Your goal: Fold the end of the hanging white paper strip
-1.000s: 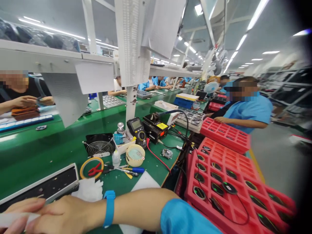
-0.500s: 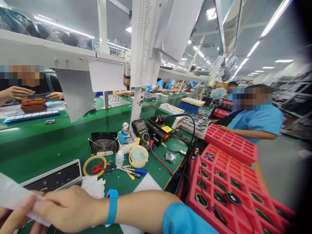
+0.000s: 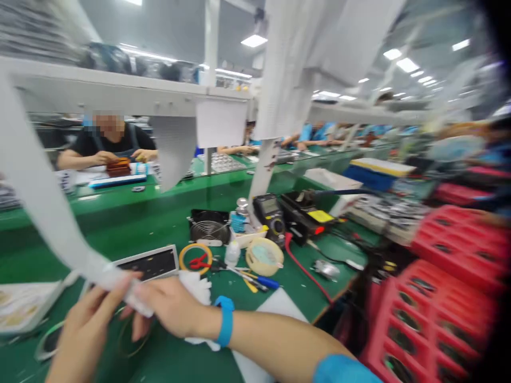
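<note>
A long white paper strip (image 3: 43, 197) curves down from the upper left to my hands. My left hand (image 3: 90, 314) pinches it between thumb and fingers near its lower end. My right hand (image 3: 171, 303), with a blue wristband (image 3: 225, 322), grips the same end from the right. Beneath the fingers a thin ring (image 3: 133, 348) shows blurred. To the left lies a dark round piece with a pale rim (image 3: 50, 340). Just behind my hands is a black tray with a white frame (image 3: 175, 258), and crumpled white papers (image 3: 197, 287) lie beside my right hand.
A yellow tape roll (image 3: 182, 260), red-handled pliers (image 3: 199, 262), a small bottle (image 3: 232, 255), and a round tub (image 3: 264, 257) stand behind. Farther back are a fan (image 3: 209, 229) and a multimeter (image 3: 270, 213). Red trays (image 3: 431, 319) line the right. A co-worker (image 3: 107, 143) sits opposite.
My view has swung left, so the bench things sit farther right. More of the white strip and of my left hand shows. Both hands still hold the strip.
</note>
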`<state>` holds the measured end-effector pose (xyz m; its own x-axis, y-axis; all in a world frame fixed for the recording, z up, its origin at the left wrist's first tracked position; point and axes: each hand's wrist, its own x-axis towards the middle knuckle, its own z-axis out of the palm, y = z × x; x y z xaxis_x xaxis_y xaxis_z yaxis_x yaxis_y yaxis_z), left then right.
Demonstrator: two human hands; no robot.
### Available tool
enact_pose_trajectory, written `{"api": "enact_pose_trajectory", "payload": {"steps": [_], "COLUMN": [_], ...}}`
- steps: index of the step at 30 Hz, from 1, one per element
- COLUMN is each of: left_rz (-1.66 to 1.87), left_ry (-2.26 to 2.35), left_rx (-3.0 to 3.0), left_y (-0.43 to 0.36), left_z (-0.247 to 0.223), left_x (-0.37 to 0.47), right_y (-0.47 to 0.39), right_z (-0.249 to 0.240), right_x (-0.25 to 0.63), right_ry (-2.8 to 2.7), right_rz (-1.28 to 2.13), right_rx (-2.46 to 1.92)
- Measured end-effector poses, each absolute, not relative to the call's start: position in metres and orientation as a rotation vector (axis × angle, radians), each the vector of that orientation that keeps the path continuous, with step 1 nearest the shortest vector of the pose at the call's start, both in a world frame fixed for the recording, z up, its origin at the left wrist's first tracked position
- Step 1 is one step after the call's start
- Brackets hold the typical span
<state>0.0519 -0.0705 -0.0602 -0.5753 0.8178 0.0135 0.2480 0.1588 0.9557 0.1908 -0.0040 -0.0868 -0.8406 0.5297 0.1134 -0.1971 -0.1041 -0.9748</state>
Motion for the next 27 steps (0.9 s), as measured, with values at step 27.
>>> {"api": "enact_pose_trajectory", "payload": {"steps": [27], "left_rz": [1.735], "left_ry": [1.412], "left_rx": [0.917], "left_y": [-0.070], "left_z": [-0.051], "left_x": [0.050], "right_y": [0.003], "right_z": [-0.076], "right_x": [0.189], "right_ry": [-1.792], "right_rz": [1.365], "right_rx": [-0.629]}}
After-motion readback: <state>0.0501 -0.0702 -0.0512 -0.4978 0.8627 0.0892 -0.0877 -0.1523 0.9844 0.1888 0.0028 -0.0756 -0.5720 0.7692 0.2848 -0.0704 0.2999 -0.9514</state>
